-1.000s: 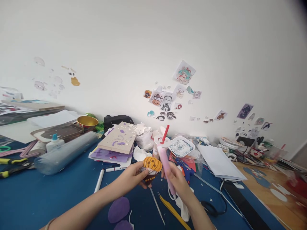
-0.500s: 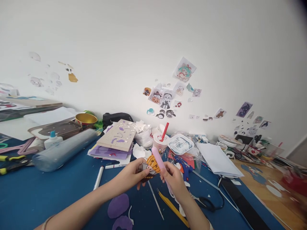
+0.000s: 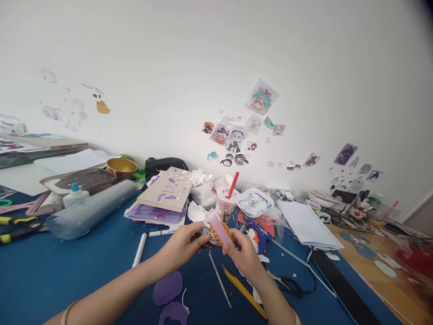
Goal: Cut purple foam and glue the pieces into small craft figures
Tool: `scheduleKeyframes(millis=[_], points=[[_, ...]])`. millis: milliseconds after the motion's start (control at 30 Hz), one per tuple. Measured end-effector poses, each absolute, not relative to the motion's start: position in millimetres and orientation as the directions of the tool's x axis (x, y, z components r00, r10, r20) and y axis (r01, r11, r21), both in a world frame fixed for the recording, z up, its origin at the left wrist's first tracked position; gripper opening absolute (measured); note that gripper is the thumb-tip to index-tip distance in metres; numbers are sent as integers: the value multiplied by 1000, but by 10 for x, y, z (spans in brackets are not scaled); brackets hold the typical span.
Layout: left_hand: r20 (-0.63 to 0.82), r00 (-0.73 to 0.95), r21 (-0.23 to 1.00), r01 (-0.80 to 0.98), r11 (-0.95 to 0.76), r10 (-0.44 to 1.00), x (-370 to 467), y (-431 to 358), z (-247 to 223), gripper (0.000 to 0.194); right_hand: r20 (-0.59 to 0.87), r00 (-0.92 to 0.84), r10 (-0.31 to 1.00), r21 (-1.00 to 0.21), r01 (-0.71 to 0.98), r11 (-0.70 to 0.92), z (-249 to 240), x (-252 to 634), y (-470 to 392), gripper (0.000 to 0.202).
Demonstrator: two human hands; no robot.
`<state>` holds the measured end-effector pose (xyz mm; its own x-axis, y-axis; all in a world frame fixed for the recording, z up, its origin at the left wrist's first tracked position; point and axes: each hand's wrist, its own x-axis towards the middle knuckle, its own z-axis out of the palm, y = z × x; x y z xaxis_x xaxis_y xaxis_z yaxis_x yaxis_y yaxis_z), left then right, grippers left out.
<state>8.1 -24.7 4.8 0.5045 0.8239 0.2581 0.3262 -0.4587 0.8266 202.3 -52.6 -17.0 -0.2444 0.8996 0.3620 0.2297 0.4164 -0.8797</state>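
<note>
Between thumb and fingers, my left hand [image 3: 185, 241] grips a small cut-out [image 3: 214, 238] with an orange pumpkin and a grey figure on it. My right hand [image 3: 244, 253] is closed round a long pale-pink stick [image 3: 219, 226] with a rounded end, which lies across the right part of the cut-out and hides some of it. Its fingers are close to the cut-out's right edge; whether they touch it I cannot tell. Just behind stands a cup [image 3: 226, 204] with a red straw. Below the hands lie a thin white stick [image 3: 219, 279] and yellow tweezers [image 3: 243, 291].
Purple cut pieces [image 3: 168, 289] and a white marker [image 3: 139, 250] lie on the blue tabletop. Black-handled scissors [image 3: 291, 286] rest at right, near white papers [image 3: 309, 225]. A grey board [image 3: 167, 189] tops a stack at the back. A clear roll [image 3: 91, 210] lies left.
The cut-out has tilted and more of its pumpkin is now covered. The pink stick's rounded end has shifted slightly left over it. Both hands keep their holds.
</note>
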Motion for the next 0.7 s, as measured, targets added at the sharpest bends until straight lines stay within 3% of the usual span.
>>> scheduleKeyframes(millis=[100, 233, 400, 567, 700], points=[[421, 479, 602, 488, -632, 771, 22, -224, 33, 28, 419, -145, 896, -865, 237, 443, -177, 2096, -515, 52], [684, 538, 253, 458, -852, 492, -95, -154, -16, 25, 484, 113, 868, -824, 391, 409, -186, 2212, -469, 49], [823, 559, -147, 383, -912, 102, -255, -65, -89, 30, 394, -1, 919, -687, 663, 296, -194, 2165, -446, 37], [805, 592, -274, 403, -873, 21, -323, -77, -110, 36, 387, -117, 915, -463, 834, 302, -263, 2049, -450, 26], [771, 637, -339, 412, -846, 2, -275, -108, -21, 28, 371, -154, 916, -330, 900, 285, -304, 2055, -433, 39]])
